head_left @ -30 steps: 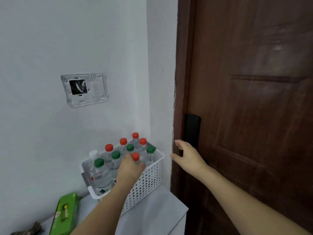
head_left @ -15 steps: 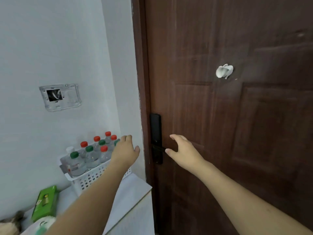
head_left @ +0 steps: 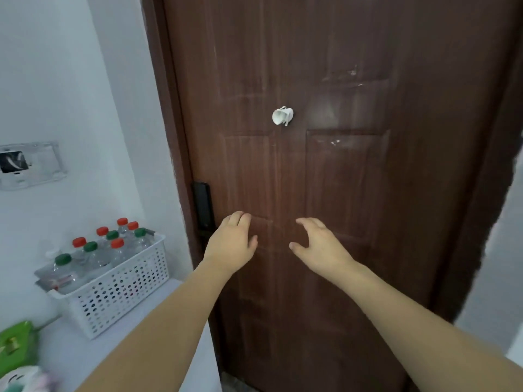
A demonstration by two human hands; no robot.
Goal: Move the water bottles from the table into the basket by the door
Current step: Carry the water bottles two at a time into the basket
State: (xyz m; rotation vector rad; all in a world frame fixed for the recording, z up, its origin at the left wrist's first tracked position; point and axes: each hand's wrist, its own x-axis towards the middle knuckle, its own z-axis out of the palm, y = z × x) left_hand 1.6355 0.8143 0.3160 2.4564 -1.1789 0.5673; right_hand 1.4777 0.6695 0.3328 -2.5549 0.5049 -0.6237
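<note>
A white perforated basket (head_left: 121, 290) stands on a white cabinet top (head_left: 119, 340) at the lower left, against the wall beside the door. It holds several clear water bottles (head_left: 99, 250) with red and green caps, standing upright. My left hand (head_left: 230, 244) hovers in front of the brown door, to the right of the basket, fingers apart and holding nothing. My right hand (head_left: 319, 244) is level with it further right, also empty with fingers spread.
The brown wooden door (head_left: 325, 165) fills the middle, with a black lock plate (head_left: 203, 206) at its left edge and a white hook (head_left: 282, 116) on its panel. A wall panel (head_left: 27, 165) hangs at left. A green box (head_left: 15, 342) lies at the lower left.
My left hand has let go of a red-capped bottle in the basket and moved right, in front of the door. The view has swung right, so the basket now sits at the left.
</note>
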